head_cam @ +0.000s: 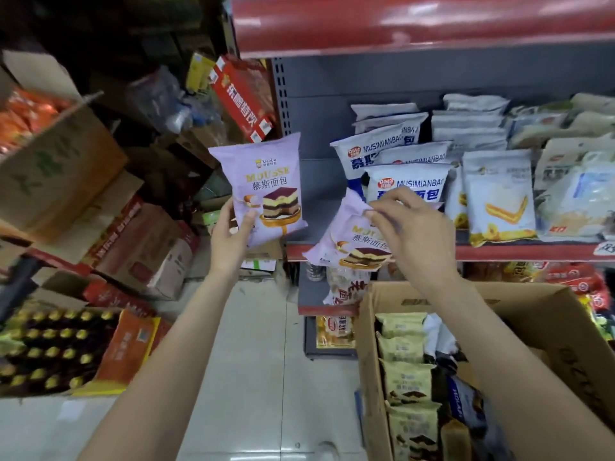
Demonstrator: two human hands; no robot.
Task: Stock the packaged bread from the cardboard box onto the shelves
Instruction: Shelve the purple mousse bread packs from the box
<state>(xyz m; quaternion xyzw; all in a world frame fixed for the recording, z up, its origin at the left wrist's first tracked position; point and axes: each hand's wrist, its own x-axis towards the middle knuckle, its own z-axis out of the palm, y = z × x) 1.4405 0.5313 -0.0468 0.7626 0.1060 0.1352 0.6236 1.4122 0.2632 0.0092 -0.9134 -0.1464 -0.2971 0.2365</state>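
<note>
Bread packs (412, 371) remain in the box (545, 304) at lower right; left hand (233, 234) grips one purple pack (263, 181), right hand (402, 224) pinches another (352, 241) at the shelf (499, 251) edge.

Scene is lit evenly from above w/ cool indoor light; moderately bright at centre. Strong glare streaks are seen on the red shelf edge (422, 24) at top. The upper-left corner is left dim, w/ stacked goods lost in shadow. Motion blur is marked at left, esp. on the cardboard carton (56, 168) and bottle caps (50, 347). Wide-angle bending is noted toward frame edges. The purple bread pack (263, 188) at centre is rendered sharp; print is legible. Soft sheen is seen on the floor tiles (259, 361).
</note>
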